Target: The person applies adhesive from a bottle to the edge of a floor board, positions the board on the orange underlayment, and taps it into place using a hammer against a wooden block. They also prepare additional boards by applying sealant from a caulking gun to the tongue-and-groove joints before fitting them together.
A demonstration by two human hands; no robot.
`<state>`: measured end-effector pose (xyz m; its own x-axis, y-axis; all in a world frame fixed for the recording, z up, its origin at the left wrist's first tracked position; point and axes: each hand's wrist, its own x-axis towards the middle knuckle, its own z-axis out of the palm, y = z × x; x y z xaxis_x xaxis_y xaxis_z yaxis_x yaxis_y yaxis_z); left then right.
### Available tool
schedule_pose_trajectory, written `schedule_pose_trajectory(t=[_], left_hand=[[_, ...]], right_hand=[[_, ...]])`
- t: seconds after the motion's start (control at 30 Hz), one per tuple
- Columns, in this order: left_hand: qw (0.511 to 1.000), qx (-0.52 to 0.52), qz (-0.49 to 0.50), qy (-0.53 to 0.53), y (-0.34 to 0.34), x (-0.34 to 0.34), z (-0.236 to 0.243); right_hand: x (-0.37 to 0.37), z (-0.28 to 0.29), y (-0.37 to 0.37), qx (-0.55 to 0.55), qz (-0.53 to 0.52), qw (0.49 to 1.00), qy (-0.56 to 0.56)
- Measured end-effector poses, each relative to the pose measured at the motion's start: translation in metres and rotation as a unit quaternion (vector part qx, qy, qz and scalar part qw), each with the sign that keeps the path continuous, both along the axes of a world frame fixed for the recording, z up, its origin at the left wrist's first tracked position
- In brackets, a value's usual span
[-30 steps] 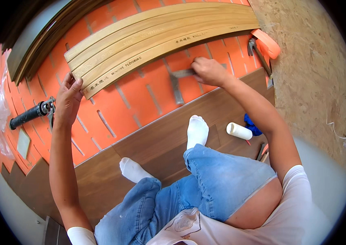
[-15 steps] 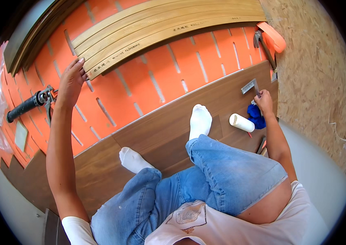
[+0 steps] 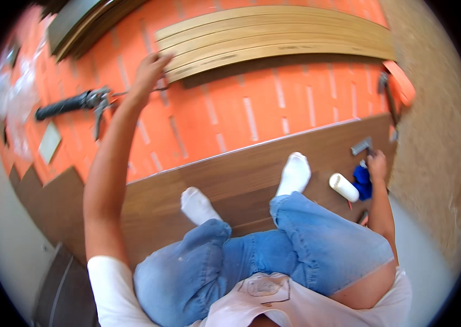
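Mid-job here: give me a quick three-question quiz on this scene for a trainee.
1. Which tool is at the right hand? A) hammer B) L-shaped square C) caulking gun
2. True or false: the left hand is at the left end of the pale board.
3. What colour is the bundled item beside the white cylinder?
Key: 1. B; 2. True; 3. Blue.
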<state>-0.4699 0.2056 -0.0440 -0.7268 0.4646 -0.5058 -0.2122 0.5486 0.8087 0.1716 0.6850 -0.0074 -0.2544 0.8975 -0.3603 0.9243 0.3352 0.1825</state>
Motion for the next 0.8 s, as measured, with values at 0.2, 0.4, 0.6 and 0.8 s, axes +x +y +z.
schedule_pose_trajectory(t=[0.2, 0.4, 0.6, 0.8], left_hand=[[0.995, 0.058, 0.026, 0.079, -0.015, -0.008, 0.008], [0.903, -0.191, 0.186, 0.336, -0.128, -0.074, 0.018], [0.838, -0.358, 0.38, 0.156, -0.257, -0.159, -0.038], [0.854, -0.091, 0.508, 0.062, -0.263, -0.16, -0.051]], right_hand=[[-0.061, 0.007, -0.03, 0.084, 0.086, 0.99, 0.071], [-0.118, 0.018, -0.072, -0.007, 0.115, 0.97, 0.213], [-0.145, 0.013, -0.115, -0.141, 0.177, 0.947, 0.229], [-0.161, 0.021, -0.159, -0.228, 0.131, 0.932, 0.248]])
